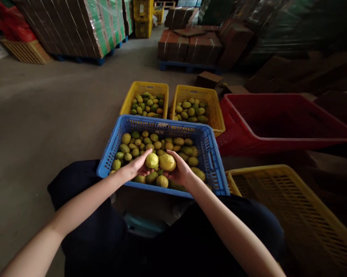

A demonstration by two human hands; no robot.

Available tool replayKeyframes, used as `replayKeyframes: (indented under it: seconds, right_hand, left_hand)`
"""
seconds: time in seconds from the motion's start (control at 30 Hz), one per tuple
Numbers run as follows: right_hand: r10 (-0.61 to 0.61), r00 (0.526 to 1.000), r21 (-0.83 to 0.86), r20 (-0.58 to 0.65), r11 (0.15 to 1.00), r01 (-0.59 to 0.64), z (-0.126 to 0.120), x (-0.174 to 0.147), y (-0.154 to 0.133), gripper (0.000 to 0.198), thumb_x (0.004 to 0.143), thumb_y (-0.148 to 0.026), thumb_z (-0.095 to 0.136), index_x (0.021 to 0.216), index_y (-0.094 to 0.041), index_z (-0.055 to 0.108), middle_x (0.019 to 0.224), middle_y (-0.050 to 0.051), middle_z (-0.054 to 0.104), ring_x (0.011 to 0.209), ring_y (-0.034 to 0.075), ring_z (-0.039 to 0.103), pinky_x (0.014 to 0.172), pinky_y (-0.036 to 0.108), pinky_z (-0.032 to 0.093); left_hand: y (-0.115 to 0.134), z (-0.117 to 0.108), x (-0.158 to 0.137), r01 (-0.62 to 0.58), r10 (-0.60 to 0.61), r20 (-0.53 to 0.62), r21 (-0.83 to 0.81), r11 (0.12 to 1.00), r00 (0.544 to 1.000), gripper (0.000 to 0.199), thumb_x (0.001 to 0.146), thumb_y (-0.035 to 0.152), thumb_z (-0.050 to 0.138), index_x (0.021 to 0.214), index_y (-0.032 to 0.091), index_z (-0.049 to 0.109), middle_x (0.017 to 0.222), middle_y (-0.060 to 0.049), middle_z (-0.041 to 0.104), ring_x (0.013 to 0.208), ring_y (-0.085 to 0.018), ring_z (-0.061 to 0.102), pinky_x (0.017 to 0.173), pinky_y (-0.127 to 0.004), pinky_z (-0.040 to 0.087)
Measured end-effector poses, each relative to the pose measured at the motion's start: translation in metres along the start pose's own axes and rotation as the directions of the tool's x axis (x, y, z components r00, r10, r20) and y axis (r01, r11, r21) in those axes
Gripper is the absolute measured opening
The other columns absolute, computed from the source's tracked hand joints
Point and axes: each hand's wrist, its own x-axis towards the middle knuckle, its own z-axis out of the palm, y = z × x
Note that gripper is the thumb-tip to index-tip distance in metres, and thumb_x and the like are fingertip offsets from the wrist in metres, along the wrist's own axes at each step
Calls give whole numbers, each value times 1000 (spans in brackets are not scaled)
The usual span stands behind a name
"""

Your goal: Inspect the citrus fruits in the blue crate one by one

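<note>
My left hand [139, 165] is closed around a yellow-green lemon [152, 161], thumb on top. Right beside it, my right hand [181, 171] grips a larger yellow lemon [167, 162], its thumb lying over the upper side. Both fruits are held above a blue plastic crate [216, 163], close to each other. Many lemons [126, 138], from green to yellow, lie loose in this crate under and around my hands. My palms and lower fingers are partly hidden by the fruit.
Behind the blue crate stand two yellow crates of lemons, one at left [127, 100] and one at right [218, 115]. A red bin [239, 127] and another yellow crate [257, 171] are to the right. Stacked cartons [191, 48] sit on a blue pallet farther back.
</note>
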Motion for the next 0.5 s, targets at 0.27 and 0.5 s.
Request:
replayKeyframes:
  seconds: [0.27,0.5]
  right_hand:
    - [-123,992,-80,-18,989,121,0,-3,-2,29,92,-46,54,84,-19,60,58,4,65,41,14,55,34,22,44]
    - [-903,420,-650,89,267,711,-4,-25,-6,61,53,-26,91,102,-28,55,98,2,69,92,23,65,78,30,54]
  left_hand:
    - [6,-2,-4,-300,299,-102,8,954,949,33,81,47,73,92,18,65,80,-4,69,65,-15,62,56,-23,49]
    - [20,-11,-17,-699,716,-46,179,692,697,59,54,27,93,102,21,61,104,-2,63,87,-14,63,79,-22,49]
